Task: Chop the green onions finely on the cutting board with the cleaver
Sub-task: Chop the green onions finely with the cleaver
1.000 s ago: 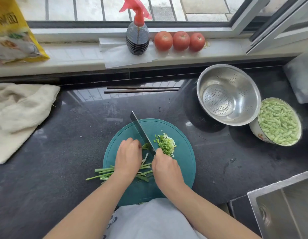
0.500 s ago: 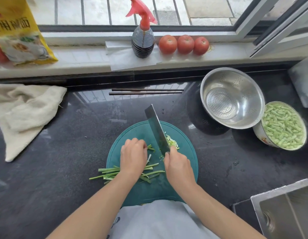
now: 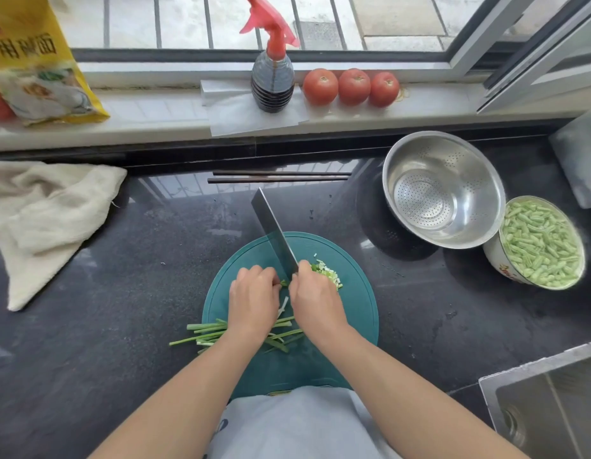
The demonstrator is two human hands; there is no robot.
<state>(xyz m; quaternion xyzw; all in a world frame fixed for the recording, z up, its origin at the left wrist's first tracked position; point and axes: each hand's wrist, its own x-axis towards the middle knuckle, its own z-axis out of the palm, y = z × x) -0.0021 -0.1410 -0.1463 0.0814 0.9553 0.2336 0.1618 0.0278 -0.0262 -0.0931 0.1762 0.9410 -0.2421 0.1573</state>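
Two hands at work over the round teal cutting board [image 3: 350, 313], mid-chop. My right hand [image 3: 315, 304] is clenched around the cleaver's handle, which the hand hides; the cleaver [image 3: 274, 231] blade runs away from me, its far tip raised past the board's far edge, heel low near my knuckles. My left hand [image 3: 254, 301] sits curled over the green onions [image 3: 208, 332], pinning the bunch to the board, fingertips tucked just beside the blade.

Small pile of chopped green onion [image 3: 330, 276] lies right of the blade. Uncut stalks trail out from under my left hand toward the board's left edge, some ends hanging over the dark surface [image 3: 122, 293].

Judgement: early to middle of the chopping, since most of the stalk length looks whole. Next stroke calls for dropping the blade close to the left knuckles, then sliding the left hand back along the bunch to feed more. Risk: fingertips very near the edge. Whether the blade touches the board now, cannot tell.
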